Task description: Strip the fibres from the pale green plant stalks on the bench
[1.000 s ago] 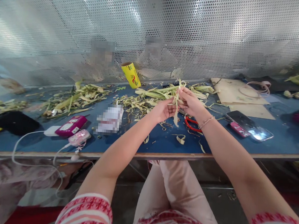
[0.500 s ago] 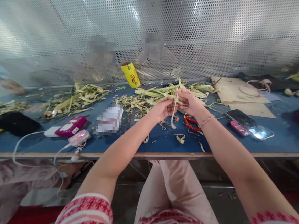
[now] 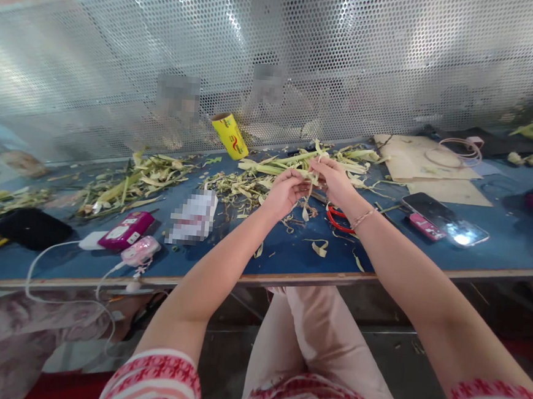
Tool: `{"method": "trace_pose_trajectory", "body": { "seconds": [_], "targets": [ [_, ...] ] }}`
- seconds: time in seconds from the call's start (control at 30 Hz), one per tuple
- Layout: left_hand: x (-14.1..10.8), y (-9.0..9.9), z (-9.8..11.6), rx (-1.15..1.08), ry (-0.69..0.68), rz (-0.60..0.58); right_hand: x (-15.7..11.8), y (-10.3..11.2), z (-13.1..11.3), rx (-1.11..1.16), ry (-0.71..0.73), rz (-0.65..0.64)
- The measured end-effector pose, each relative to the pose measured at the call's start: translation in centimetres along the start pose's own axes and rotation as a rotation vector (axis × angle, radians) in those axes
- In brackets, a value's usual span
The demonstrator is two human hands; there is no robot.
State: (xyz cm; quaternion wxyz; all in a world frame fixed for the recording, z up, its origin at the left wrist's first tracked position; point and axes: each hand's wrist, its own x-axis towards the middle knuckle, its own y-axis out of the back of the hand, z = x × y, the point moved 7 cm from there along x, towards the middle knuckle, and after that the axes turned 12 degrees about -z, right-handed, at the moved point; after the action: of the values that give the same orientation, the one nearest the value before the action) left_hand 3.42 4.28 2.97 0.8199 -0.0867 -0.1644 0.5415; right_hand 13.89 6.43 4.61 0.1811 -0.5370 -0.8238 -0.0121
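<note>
My left hand [image 3: 286,192] and my right hand [image 3: 331,176] meet over the blue table, fingers closed on a pale green plant strip [image 3: 307,207]. One end of the strip hangs below the fingertips; the part inside the fingers is mostly hidden. Behind the hands lies a heap of pale green leaves and stalks [image 3: 269,168], with curled, drier scraps [image 3: 235,186] to its left. Under my right wrist a red-handled tool [image 3: 337,221] rests on the table, its working end out of sight. Small peelings [image 3: 320,248] are scattered nearer the front edge.
A yellow tube [image 3: 231,138] leans against the perforated metal screen [image 3: 373,66]. Left are another plant pile [image 3: 133,183], a blurred-out white packet [image 3: 192,217], a magenta device [image 3: 127,230] and a cable. Right are a phone [image 3: 440,216] and brown paper [image 3: 421,159]. Someone's patterned trousers [image 3: 30,328] show below.
The hands stay together at nearly the same place. The strip's hanging end has drawn up slightly and shows shorter below the fingers. The view has shifted a little.
</note>
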Motion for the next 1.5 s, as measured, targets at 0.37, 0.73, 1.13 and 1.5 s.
{"method": "trace_pose_trajectory", "body": {
  "seconds": [0.37, 0.73, 1.13, 1.5],
  "targets": [
    [0.2, 0.4, -0.2, 0.091, -0.037, 0.027, -0.2, 0.6, -1.5, -0.365, 0.200, 0.102],
    [0.4, 1.4, -0.2, 0.145, -0.048, 0.139, 0.2, 0.2, -0.6, -0.265, 0.164, 0.039],
    [0.8, 1.2, -0.6, 0.199, -0.046, 0.075, 0.1, 0.0, -0.7, -0.326, 0.162, 0.072],
    [0.3, 0.7, -1.4, -0.009, 0.064, 0.079, -0.1, -0.9, -1.4, -0.750, 0.372, 0.083]
  ]
}}
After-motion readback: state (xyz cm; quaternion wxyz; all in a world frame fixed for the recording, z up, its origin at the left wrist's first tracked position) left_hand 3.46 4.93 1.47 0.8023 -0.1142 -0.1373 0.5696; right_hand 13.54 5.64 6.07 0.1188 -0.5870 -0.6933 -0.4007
